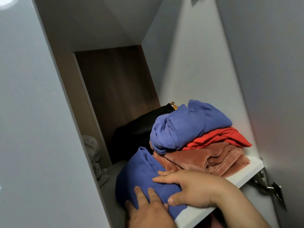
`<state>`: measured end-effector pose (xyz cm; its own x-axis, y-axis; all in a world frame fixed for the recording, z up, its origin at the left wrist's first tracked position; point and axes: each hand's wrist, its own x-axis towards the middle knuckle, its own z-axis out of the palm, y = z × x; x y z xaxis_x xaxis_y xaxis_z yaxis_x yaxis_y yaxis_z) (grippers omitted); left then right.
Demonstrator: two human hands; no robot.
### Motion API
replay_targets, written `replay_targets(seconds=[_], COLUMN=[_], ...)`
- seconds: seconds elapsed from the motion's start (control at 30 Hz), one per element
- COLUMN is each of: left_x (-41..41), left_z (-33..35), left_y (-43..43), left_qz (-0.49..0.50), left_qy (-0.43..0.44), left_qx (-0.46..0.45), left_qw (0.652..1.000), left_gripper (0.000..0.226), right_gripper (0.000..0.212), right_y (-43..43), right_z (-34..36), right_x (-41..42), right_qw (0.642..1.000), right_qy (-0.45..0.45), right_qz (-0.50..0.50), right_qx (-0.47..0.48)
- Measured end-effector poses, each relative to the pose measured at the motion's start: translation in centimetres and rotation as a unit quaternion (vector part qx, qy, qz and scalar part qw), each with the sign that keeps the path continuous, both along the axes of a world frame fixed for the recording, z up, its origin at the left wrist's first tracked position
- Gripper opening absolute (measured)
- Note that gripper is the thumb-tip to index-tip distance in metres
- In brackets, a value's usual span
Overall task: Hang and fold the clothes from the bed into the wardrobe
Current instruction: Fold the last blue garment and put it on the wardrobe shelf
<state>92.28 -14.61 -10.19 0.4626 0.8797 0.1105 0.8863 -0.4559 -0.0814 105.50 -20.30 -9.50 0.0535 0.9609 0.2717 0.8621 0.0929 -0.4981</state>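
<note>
A folded blue garment [139,175] lies on the white wardrobe shelf [243,176], left of a stack. My left hand [148,209] presses flat on its near end with straight fingers. My right hand [190,190] holds its right side, fingers laid over the top and thumb against the near edge. The stack holds a crumpled blue piece [185,127] on top, a red garment [220,137] under it, and a pink fleece [213,158] at the bottom. A black garment [134,137] sits behind, deeper in the compartment.
The wardrobe's grey side panel [41,129] stands close on the left and the open door [269,79] with a metal hinge [266,185] on the right. A pale grey bundle [95,155] lies in the far left corner of the shelf. The back wall is brown wood.
</note>
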Motion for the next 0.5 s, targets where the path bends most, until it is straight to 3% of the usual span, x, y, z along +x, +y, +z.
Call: replay_targets(seconds=[0.1, 0.13, 0.2, 0.23, 0.33, 0.37, 0.47, 0.5], left_x=[-0.9, -1.2, -2.7, -3.3, -4.6, -4.5, -4.2, -4.2], left_z=[0.1, 0.6, 1.7, 1.7, 2.4, 1.7, 1.5, 1.1], left_y=[-0.9, -1.3, -2.4, -2.4, -2.3, -1.9, -1.7, -1.2], left_qz=[-0.055, -0.094, -0.187, -0.218, -0.320, -0.346, -0.376, -0.395], left_qy=[-0.038, -0.041, -0.057, -0.062, -0.118, -0.119, -0.104, -0.104], left_qx=[0.076, 0.132, 0.168, 0.189, 0.197, 0.237, 0.305, 0.331], left_qw=[0.995, 0.986, 0.966, 0.955, 0.919, 0.900, 0.869, 0.850], left_gripper=[0.058, 0.065, 0.101, 0.103, 0.058, 0.047, 0.055, 0.049], right_gripper=[0.063, 0.061, 0.059, 0.059, 0.069, 0.074, 0.078, 0.077], right_y=[-1.3, -1.8, -3.3, -4.0, -6.1, -6.6, -8.6, -9.2], right_z=[-0.3, -0.5, -0.5, -0.6, -0.1, 0.0, 0.7, 0.8], right_x=[-0.2, -0.3, -0.4, -0.3, -0.7, -0.9, -1.9, -2.0], right_qw=[0.999, 0.998, 0.996, 0.994, 0.988, 0.987, 0.983, 0.981], right_qy=[0.029, 0.041, 0.031, 0.011, -0.061, -0.087, -0.137, -0.142], right_qz=[-0.003, -0.011, -0.048, -0.073, -0.110, -0.115, -0.122, -0.133], right_qx=[0.030, 0.040, 0.063, 0.078, 0.090, 0.077, 0.010, 0.001])
